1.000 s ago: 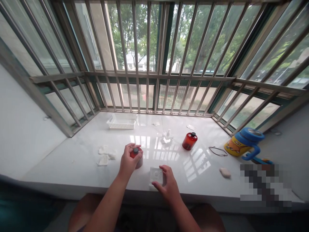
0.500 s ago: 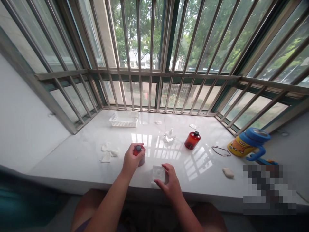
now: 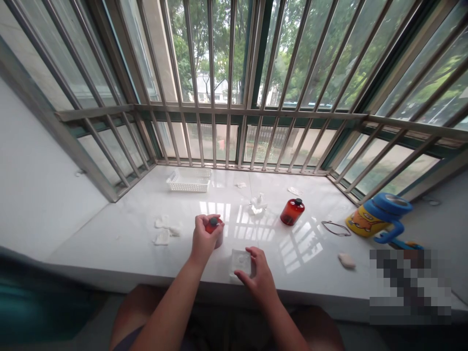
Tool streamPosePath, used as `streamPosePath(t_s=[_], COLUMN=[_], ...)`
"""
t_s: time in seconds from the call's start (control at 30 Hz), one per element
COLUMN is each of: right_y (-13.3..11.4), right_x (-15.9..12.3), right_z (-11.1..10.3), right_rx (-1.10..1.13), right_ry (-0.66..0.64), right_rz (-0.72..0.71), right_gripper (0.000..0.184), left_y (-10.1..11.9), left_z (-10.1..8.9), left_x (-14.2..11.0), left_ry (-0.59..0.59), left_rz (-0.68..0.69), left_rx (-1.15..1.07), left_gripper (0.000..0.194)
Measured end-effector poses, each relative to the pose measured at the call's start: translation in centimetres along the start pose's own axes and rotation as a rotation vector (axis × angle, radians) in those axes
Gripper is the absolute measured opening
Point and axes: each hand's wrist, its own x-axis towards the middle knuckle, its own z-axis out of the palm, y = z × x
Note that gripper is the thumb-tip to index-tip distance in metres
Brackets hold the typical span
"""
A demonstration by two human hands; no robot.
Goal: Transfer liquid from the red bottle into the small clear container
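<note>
My left hand point(image 3: 203, 237) is wrapped round a red-brown bottle point(image 3: 218, 239) with a black cap, held upright over the white counter. My fingers cover much of its left side. Close to the counter's front edge, my right hand point(image 3: 260, 274) grips a clear, squarish box point(image 3: 240, 263), thumb at the near side and fingers at the far right corner. What the box contains is too faint to make out. A second red bottle point(image 3: 292, 212) with a black cap stands farther back to the right.
Crumpled white tissue lies mid-counter point(image 3: 258, 204), and flatter pieces of tissue point(image 3: 164, 230) are at the left. A white basket point(image 3: 189, 181) sits near the barred window. Rightward are a thin dark loop point(image 3: 336, 228), a beige lump point(image 3: 346, 261) and a blue-yellow mug point(image 3: 378, 217).
My left hand has shifted slightly to the right with the bottle, nearer the box. My right hand stays at the box, nearly unmoved.
</note>
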Motion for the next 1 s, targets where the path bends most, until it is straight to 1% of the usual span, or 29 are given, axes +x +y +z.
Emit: streamPosePath(t_s=[0.1, 0.23, 0.4, 0.47, 0.57, 0.67, 0.77, 0.87, 1.0], right_y=[0.0, 0.2, 0.2, 0.2, 0.2, 0.2, 0.2, 0.1, -0.1], right_x=[0.1, 0.2, 0.1, 0.1, 0.1, 0.0, 0.0, 0.0, 0.0], right_z=[-0.1, -0.2, -0.2, -0.2, -0.1, -0.1, -0.1, -0.2, -0.2], right_rx=[-0.013, -0.042, -0.041, -0.037, -0.036, -0.039, -0.042, -0.042, -0.038], right_ry=[-0.003, -0.01, -0.007, -0.01, -0.022, -0.027, -0.021, -0.015, -0.02], right_rz=[-0.015, -0.042, -0.041, -0.035, -0.031, -0.031, -0.029, -0.026, -0.026], right_gripper=[0.059, 0.059, 0.059, 0.058, 0.059, 0.059, 0.058, 0.058, 0.059], left_y=[-0.2, -0.6, -0.8, -0.9, -1.2, -1.6, -1.8, -1.8, -1.5], left_z=[0.3, 0.7, 1.3, 1.3, 0.9, 0.7, 1.0, 1.2, 1.1], left_x=[0.3, 0.4, 0.3, 0.4, 0.6, 0.7, 0.6, 0.4, 0.4], left_ry=[-0.02, -0.071, -0.019, -0.04, -0.1, -0.115, -0.074, -0.039, -0.068], left_rz=[0.016, 0.046, 0.052, 0.063, 0.106, 0.139, 0.122, 0.119, 0.125], left_rx=[0.026, 0.063, -0.034, -0.016, 0.061, 0.128, 0.081, 0.002, 0.048], left_gripper=[0.048, 0.043, 0.052, 0.056, 0.063, 0.052, 0.044, 0.047, 0.052])
